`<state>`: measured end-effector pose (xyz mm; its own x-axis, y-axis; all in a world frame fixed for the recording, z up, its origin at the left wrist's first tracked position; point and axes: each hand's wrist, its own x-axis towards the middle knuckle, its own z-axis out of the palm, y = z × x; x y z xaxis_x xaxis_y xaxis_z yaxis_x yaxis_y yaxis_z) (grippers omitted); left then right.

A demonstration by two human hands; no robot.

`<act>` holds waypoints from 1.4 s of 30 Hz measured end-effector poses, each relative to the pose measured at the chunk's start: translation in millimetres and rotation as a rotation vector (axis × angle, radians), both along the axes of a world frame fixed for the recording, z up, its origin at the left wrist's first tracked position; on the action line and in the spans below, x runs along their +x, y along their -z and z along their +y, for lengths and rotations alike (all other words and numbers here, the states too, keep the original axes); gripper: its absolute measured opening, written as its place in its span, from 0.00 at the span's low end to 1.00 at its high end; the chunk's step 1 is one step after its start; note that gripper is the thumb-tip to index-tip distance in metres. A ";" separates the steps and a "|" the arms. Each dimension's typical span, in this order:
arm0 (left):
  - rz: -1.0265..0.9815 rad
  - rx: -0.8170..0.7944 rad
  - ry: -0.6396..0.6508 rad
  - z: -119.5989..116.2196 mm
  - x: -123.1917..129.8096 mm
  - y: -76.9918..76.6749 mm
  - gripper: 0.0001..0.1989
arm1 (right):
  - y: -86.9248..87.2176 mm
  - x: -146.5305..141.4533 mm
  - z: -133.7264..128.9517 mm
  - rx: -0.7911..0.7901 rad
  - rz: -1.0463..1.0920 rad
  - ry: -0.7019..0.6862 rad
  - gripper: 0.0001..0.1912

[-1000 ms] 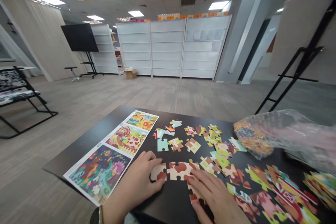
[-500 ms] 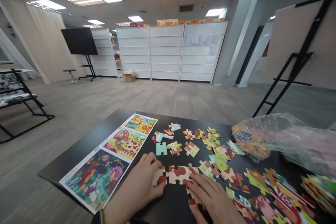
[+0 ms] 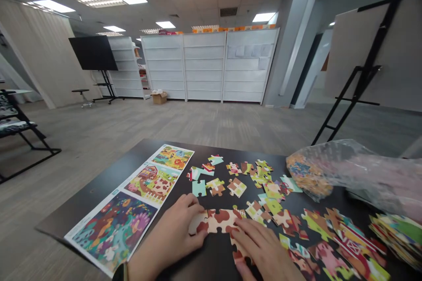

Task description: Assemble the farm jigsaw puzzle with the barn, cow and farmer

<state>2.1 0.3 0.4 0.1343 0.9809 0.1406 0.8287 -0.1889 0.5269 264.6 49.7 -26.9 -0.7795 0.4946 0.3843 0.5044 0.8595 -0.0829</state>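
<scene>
Spread flat, pinching nothing, both hands press down on the puzzle: left hand [image 3: 168, 237] fingertips on the left end of a joined row of cow-patterned jigsaw pieces [image 3: 216, 221], right hand [image 3: 260, 246] over its right end and a piece below it. Head view, items on a black table [image 3: 132, 158]: printed picture sheet [image 3: 112, 232], three scenes, small lettering unreadable; loose pieces [image 3: 236, 187] beyond the hands; clear plastic bag [image 3: 349, 175] holding more pieces, far right; stacked pieces [image 3: 397, 239] at the right edge.

Cow-print jigsaw pieces [image 3: 217, 221] lying flat, apparently joined
</scene>
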 end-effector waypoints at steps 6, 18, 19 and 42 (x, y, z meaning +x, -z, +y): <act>-0.041 -0.058 0.046 6.1 -7.8 -4.0 0.13 | 2.3 0.0 1.6 0.014 -0.007 -0.017 0.24; -0.066 -0.113 0.041 16.2 -11.7 -7.3 0.14 | 6.0 0.8 2.6 -0.012 0.004 -0.015 0.26; -0.068 -0.112 0.046 16.4 -12.1 -7.4 0.14 | 6.5 0.6 3.2 -0.006 0.017 -0.019 0.26; -0.087 -0.138 0.076 24.3 -16.3 -9.4 0.14 | 4.4 -1.8 5.1 0.067 -0.045 -0.007 0.24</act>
<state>-14.2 24.6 9.8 0.2023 0.9791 0.0199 0.7647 -0.1707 0.6213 262.8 54.8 -31.3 -0.8002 0.4629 0.3812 0.4999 0.8661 -0.0024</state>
